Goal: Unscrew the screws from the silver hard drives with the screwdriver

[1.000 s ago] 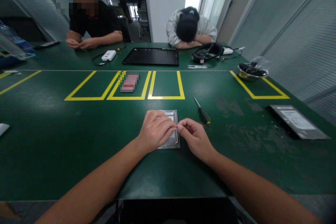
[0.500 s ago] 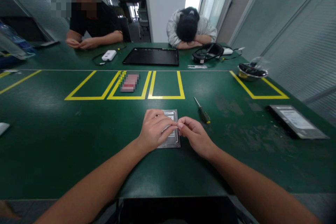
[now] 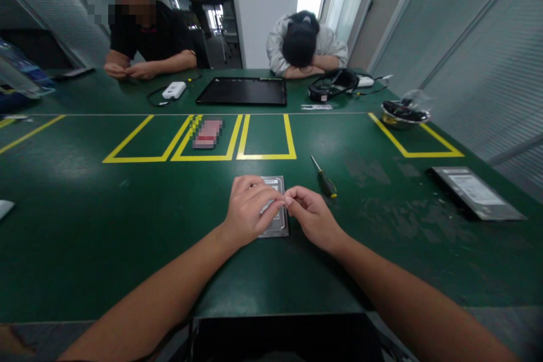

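A silver hard drive (image 3: 279,226) with a white label lies flat on the green table, partly covered by my left hand (image 3: 250,206). Over the drive's right edge, the thumb and forefinger of that hand are pinched together. My right hand (image 3: 313,214) is beside the drive, its thumb and forefinger also pinched, and the fingertips of both hands meet. Whatever is between them is too small to make out. Beyond my right hand rests a screwdriver (image 3: 326,182) with a dark handle and yellow end, its shaft pointing away from me.
A second hard drive (image 3: 477,192) lies at the right. Behind it stands a metal bowl (image 3: 404,119) of dark items. Yellow tape (image 3: 267,156) marks areas where a blurred pink object (image 3: 207,133) lies. A black panel (image 3: 241,91) is farther back, with two people seated across the table.
The whole view has shifted slightly. Both hands stay pinched together over the drive's right edge, with no clear change in their grip.
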A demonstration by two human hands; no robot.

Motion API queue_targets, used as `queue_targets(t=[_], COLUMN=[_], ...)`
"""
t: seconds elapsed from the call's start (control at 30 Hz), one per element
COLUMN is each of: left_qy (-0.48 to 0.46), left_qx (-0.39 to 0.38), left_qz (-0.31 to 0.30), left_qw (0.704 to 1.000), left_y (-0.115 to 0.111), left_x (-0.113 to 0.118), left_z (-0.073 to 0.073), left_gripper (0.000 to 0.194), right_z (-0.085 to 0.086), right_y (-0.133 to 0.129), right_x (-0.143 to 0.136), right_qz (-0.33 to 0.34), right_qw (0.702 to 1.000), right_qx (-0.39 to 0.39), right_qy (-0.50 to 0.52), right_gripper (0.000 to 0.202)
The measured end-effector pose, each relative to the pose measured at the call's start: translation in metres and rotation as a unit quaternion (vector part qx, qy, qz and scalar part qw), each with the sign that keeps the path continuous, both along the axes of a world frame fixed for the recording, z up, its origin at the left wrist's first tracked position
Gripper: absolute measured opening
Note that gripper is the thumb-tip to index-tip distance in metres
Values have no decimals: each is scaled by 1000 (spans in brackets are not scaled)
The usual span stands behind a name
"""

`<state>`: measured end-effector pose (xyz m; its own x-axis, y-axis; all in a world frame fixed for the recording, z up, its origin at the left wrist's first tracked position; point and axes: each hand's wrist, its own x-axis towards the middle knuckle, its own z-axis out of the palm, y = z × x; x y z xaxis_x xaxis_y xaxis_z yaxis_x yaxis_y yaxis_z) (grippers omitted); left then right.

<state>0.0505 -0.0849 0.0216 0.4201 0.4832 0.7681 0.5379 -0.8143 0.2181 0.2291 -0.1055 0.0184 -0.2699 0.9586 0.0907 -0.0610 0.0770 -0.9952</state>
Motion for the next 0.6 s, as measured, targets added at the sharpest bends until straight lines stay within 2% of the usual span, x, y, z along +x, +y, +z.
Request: queue_targets(t=[0.6], left_qy=[-2], left_qx=[0], left_qz=[21], left_qw=[1000], left_y=[-3], left_x=[1], left_z=[3], left_gripper=[4], right_z=[3], right_y=[0], right_x=[2], right_qz=[-18], right_qw=[1000], right_qx=[18], right_qy=[-8], right_gripper=[24])
